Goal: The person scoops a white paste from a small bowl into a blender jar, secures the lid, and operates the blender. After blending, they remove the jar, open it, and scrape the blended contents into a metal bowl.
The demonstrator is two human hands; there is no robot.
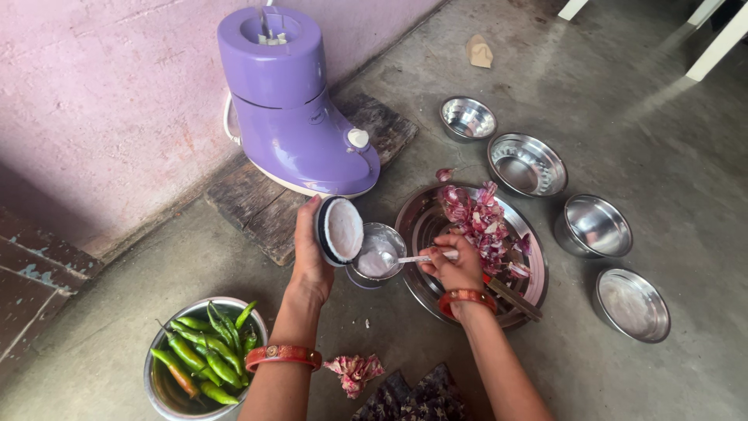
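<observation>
My left hand point(310, 253) holds a round black-rimmed lid point(340, 231) tilted upright, its white inside facing the camera. Just below it stands a small steel jar point(375, 257) with white contents. My right hand point(456, 265) grips a steel spoon point(405, 258) whose bowl dips into the jar. Under my right hand lies a large steel plate point(421, 222) with red onion peels point(483, 222) and a knife point(513, 296).
A purple mixer base point(292, 109) stands on a wooden board point(257, 203) by the pink wall. A steel bowl of green chillies point(206, 351) sits at lower left. Several empty steel bowls point(526, 165) curve along the right. Onion skins point(354, 370) lie on the floor.
</observation>
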